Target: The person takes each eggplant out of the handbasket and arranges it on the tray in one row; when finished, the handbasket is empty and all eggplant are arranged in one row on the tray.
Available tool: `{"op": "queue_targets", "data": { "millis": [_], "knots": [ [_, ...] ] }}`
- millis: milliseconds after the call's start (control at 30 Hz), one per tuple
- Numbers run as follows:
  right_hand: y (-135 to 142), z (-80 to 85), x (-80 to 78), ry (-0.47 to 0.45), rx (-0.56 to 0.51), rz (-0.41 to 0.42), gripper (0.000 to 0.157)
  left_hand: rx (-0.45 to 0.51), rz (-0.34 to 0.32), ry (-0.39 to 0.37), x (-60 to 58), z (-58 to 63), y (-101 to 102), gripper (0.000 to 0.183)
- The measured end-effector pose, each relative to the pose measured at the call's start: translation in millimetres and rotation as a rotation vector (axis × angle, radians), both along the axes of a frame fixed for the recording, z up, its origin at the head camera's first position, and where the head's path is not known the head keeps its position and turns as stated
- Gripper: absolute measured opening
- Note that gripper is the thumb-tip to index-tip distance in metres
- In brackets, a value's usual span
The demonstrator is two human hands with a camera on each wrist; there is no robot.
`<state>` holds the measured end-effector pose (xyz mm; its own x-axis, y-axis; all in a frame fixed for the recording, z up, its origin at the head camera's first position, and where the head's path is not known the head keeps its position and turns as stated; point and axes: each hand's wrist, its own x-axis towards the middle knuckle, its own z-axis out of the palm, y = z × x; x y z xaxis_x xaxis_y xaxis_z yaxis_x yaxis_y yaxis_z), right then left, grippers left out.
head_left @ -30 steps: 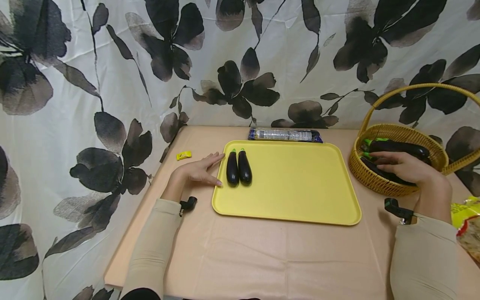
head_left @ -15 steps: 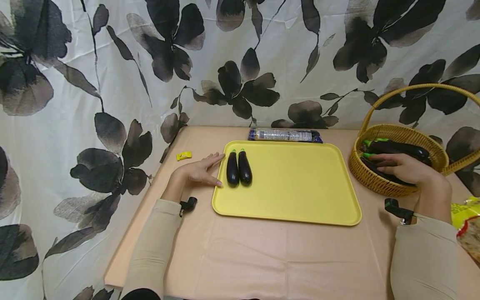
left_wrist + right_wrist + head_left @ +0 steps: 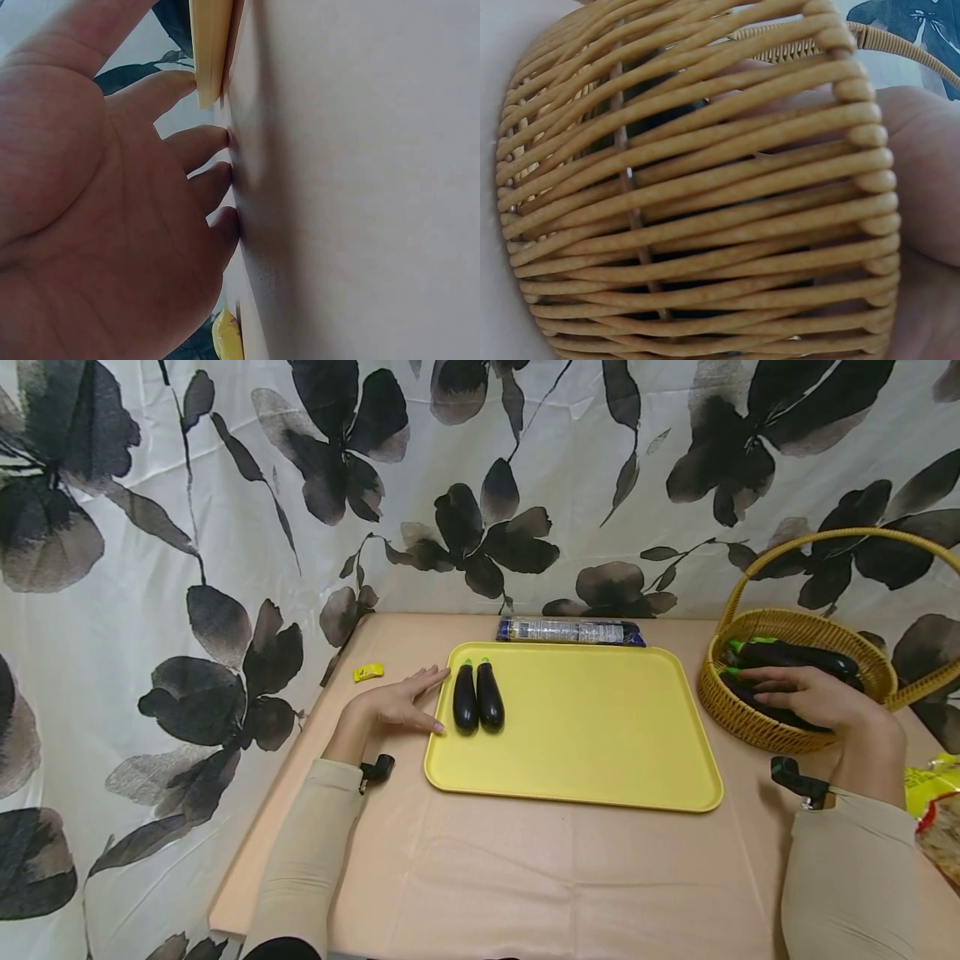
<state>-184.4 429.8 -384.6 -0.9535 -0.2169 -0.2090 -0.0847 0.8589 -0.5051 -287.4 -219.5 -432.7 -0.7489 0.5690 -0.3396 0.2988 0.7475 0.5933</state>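
Note:
In the head view my left hand (image 3: 397,703) lies at the left edge of the yellow tray (image 3: 592,727), fingers spread, with thumb and index fingertips at the rim. The left wrist view shows the other fingertips on the tabletop. Two small dark eggplants, a left one (image 3: 465,697) and a right one (image 3: 491,697), lie side by side on the tray, green stems away from me. My right hand (image 3: 817,697) reaches into the wicker basket (image 3: 720,706) and holds the nearer eggplant (image 3: 776,713); its fingertips are partly hidden. Another eggplant (image 3: 795,653) lies behind it.
Behind the tray lies a dark blue wrapped package (image 3: 570,631). A small yellow packet (image 3: 367,672) sits left of the tray. The basket's tall handle (image 3: 832,533) arches over it. At the right edge is a yellow and red bag (image 3: 933,802). A floral curtain (image 3: 300,560) hangs behind.

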Motion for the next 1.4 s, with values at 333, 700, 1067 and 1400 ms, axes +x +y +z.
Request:
{"op": "queue_targets", "data": {
  "millis": [333,700,1067,1400],
  "knots": [
    [5,5.2,-0.6,-0.023,-0.094,-0.091,0.051,0.001,-0.009,0.006,-1.3,-0.1,1,0.122],
    [1,9.7,-3.0,-0.027,-0.144,-0.167,0.064,-0.004,-0.008,-0.003,-2.8,0.0,1,0.124],
    [-16,19.2,-3.6,0.064,-0.421,-0.209,0.059,0.004,-0.012,0.012,-4.0,-2.8,0,0.124],
    [-47,31.0,-5.2,0.141,-0.523,-0.114,0.057,0.013,-0.012,0.004,-5.2,-3.9,0,0.124]
  ]
}}
